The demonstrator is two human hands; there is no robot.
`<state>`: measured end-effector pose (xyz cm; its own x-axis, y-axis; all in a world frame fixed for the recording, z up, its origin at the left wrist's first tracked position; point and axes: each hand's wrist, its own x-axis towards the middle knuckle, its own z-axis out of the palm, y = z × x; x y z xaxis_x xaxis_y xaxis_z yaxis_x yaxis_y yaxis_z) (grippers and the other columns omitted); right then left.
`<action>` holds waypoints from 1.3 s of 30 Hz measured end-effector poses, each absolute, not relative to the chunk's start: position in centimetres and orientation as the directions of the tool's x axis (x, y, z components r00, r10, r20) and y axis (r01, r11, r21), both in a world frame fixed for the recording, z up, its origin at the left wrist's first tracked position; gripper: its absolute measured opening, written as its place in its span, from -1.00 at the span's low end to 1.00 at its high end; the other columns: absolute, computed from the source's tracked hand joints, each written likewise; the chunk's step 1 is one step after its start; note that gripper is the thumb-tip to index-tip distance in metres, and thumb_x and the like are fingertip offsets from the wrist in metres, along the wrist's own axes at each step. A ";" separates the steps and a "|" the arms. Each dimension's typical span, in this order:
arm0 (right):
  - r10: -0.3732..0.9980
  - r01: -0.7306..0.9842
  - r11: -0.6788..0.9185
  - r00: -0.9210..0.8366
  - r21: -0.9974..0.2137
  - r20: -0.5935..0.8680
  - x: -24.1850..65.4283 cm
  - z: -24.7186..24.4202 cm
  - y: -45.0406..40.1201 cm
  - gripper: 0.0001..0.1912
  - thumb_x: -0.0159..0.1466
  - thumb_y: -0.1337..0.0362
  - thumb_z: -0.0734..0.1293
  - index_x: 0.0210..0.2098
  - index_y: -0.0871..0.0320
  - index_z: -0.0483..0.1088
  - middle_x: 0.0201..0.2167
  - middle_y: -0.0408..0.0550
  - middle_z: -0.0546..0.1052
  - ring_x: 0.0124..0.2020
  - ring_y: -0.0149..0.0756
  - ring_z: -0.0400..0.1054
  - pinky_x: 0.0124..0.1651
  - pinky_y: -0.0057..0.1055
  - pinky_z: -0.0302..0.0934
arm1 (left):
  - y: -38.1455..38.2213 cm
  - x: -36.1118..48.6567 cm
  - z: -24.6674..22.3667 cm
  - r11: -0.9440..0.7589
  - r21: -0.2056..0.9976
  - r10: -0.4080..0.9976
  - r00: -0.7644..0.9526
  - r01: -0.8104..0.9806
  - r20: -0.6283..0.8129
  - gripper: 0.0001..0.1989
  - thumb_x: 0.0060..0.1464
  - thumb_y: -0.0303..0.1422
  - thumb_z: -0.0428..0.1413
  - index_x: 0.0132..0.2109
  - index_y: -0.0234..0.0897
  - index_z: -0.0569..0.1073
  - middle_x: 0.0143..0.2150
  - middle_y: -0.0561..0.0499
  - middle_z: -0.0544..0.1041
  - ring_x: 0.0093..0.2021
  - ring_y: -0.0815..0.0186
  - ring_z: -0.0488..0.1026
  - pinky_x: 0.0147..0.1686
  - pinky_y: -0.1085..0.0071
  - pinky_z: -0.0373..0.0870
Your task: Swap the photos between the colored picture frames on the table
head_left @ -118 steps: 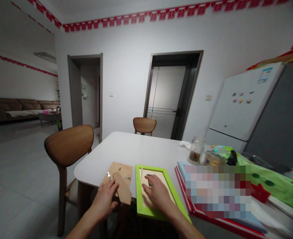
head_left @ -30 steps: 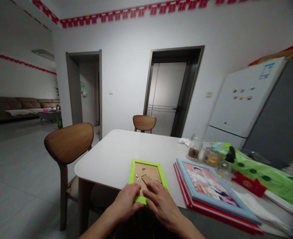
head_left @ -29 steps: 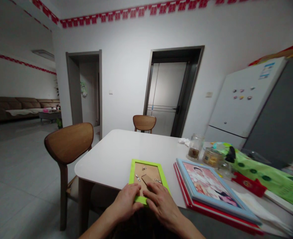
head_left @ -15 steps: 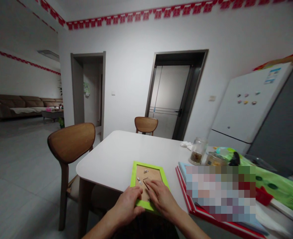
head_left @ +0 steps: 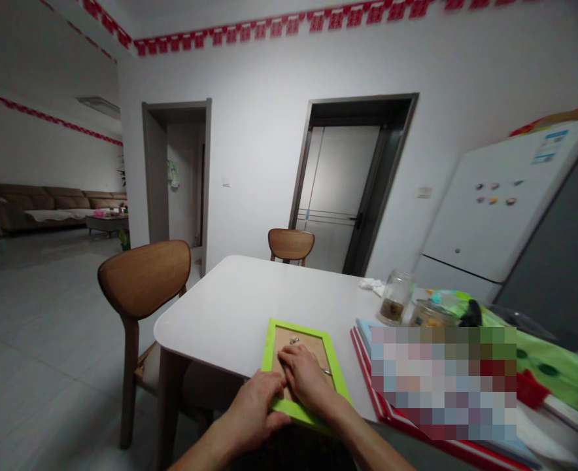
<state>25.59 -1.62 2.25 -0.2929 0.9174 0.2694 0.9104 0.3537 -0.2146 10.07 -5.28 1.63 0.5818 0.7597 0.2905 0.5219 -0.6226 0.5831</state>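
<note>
A green frame (head_left: pixel 338 376) with a brown backing board (head_left: pixel 313 343) lies at the near edge of the white table. Small metal clips sit on the board; one clip (head_left: pixel 294 341) shows near its top and another (head_left: pixel 326 371) by the right side. My left hand (head_left: pixel 262 399) grips the frame's lower left edge, thumb at the near side and fingers on top. Over the middle of the board lies my right hand (head_left: pixel 306 376), its fingers bent together and pressed down near the left side. Whatever is under those fingertips is hidden.
Right of the frame, a stack of red-edged boards (head_left: pixel 367 376) lies on the white table (head_left: pixel 250 294). Behind it stand a glass jar (head_left: pixel 394 301), a second jar (head_left: pixel 431 315) and a green bag (head_left: pixel 554 366). Wooden chairs (head_left: pixel 146 275) stand at the left and far side.
My right hand has moved left across the board, covering the left clip, and the right-hand clip has come into view. The camera view has shifted slightly.
</note>
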 end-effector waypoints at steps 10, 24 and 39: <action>0.878 0.816 0.463 -0.370 -0.347 0.303 25.4 2.6 -2.0 -0.73 0.11 0.43 0.13 -0.42 0.11 0.45 -0.31 -0.10 0.47 -0.22 -0.33 0.19 -0.16 -0.43 -0.01 | -5.4 10.0 1.9 -0.642 0.569 0.741 0.606 0.514 0.288 -0.77 -0.15 -0.38 0.15 -0.29 -0.22 0.28 -0.24 0.08 0.36 -0.22 0.31 0.26 -0.22 0.48 0.18; 0.944 0.890 0.133 0.020 -0.436 0.329 28.9 1.5 2.7 -0.74 0.11 0.27 0.16 -0.33 0.17 0.45 -0.34 -0.02 0.51 -0.31 -0.33 0.33 -0.24 -0.46 0.11 | -5.4 9.8 1.7 -0.606 0.583 0.768 0.589 0.541 0.251 -0.65 -0.15 -0.38 0.14 -0.14 -0.23 0.29 -0.15 0.01 0.36 -0.17 0.26 0.27 -0.16 0.42 0.20; 0.946 0.867 -0.204 0.294 -0.454 0.137 29.2 1.4 7.6 -0.82 -0.04 0.21 0.28 -0.53 0.22 0.41 -0.47 0.09 0.50 -0.51 -0.31 0.32 -0.55 -0.47 0.00 | -6.8 10.1 2.3 -0.588 0.571 0.783 0.582 0.574 0.221 -0.60 -0.21 -0.41 0.16 -0.14 -0.26 0.30 -0.14 -0.03 0.38 -0.15 0.22 0.28 -0.13 0.37 0.21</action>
